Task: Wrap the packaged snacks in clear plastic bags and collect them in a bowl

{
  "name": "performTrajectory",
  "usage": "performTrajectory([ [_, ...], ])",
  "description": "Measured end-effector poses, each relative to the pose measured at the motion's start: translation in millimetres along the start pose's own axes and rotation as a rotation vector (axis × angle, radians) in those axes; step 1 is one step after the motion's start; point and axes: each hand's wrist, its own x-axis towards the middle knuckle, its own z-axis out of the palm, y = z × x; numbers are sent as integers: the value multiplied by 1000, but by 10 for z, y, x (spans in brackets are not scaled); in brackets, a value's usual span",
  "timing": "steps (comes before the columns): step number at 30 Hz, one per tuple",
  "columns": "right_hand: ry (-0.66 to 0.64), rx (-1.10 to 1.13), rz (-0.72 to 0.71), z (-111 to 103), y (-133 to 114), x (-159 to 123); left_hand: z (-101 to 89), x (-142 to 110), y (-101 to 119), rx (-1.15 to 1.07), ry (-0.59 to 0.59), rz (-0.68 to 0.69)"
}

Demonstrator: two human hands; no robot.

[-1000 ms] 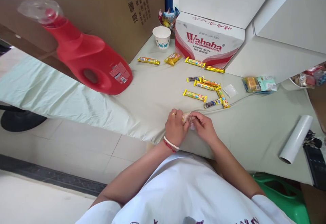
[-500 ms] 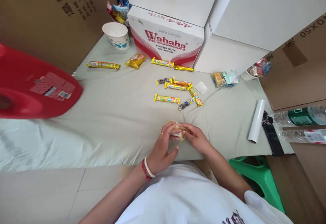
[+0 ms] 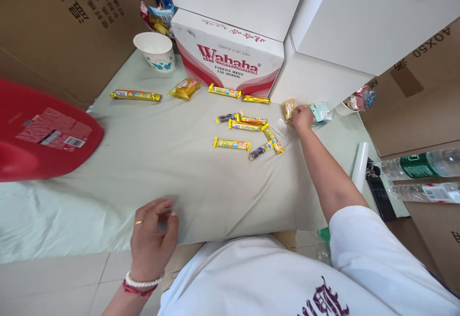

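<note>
You have a bright, evenly lit view with soft shadows and a wide-angle stretch.
Diffuse light covers the cloth on your bench [image 3: 190, 177], paler toward the left edge and greyer near the middle, with a faint, soft-edged shadow beside your left hand [image 3: 154, 232]. Your white shirt [image 3: 251, 277] is among the brightest areas, and small glints sit on the yellow wrappers [image 3: 232, 144] and clear bottles [image 3: 431, 164]. The large lettering on the water box [image 3: 230, 57] reads clearly, while the packets [image 3: 288, 110] at your right hand [image 3: 304, 117] look slightly smeared, perhaps by movement. Toward the frame's left edge, the red jug [image 3: 46, 131] appears stretched.
</note>
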Motion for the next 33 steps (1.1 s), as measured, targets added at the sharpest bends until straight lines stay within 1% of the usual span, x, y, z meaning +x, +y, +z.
performTrajectory([
  [2, 34, -109, 13, 2, -68, -51, 30, -35, -34, 83, 53, 19],
  [4, 81, -189, 4, -50, -132, -142, 81, -71, -53, 129, 104, 62],
  [6, 93, -231, -75, -106, -186, -248, 122, -102, -67, 118, 138, 103],
  [8, 47, -248, -168, -118, -221, -356, 141, -123, -82, 84, 147, 131],
  [10, -74, -204, -188, -76, -228, -462, 140, -136, -99, 53, 142, 142],
  [12, -174, -122, -134, -15, -209, -564, 129, -142, -119, 28, 137, 135],
  [13, -193, -80, -105, 9, -194, -616, 119, -144, -129, 11, 136, 124],
  [16, -135, 8, -60, 11, -157, -840, 75, -149, -142, -74, 126, 64],
  [18, -86, 126, -39, -35, -152, -1101, 44, -161, -107, -151, 102, 3],
  [19, -70, 220, -26, -62, -157, -1275, 38, -169, -64, -195, 78, -29],
  [20, -55, 363, -7, -86, -168, -1474, 43, -177, -1, -250, 44, -61],
  [22, -96, 606, 14, -119, -208, -1922, 101, -186, 189, -395, -51, -135],
  [23, -147, 655, 10, -127, -236, -2148, 159, -182, 309, -485, -108, -188],
  [25, -244, 640, -46, -125, -303, -2555, 323, -142, 571, -689, -260, -318],
  [26, -286, 614, -91, -117, -335, -2717, 421, -104, 697, -777, -314, -352],
  [27, -324, 593, -139, -107, -363, -2846, 520, -54, 809, -833, -338, -369],
  [29, -392, 595, -195, -87, -394, -3002, 691, 75, 970, -826, -397, -393],
  [30, -417, 617, -178, -82, -397, -3032, 752, 145, 1013, -813, -423, -390],
  [31, -432, 652, -129, -81, -390, -3036, 794, 212, 1031, -821, -455, -386],
  [33, -443, 751, 28, -101, -353, -2989, 816, 325, 1002, -892, -508, -402],
])
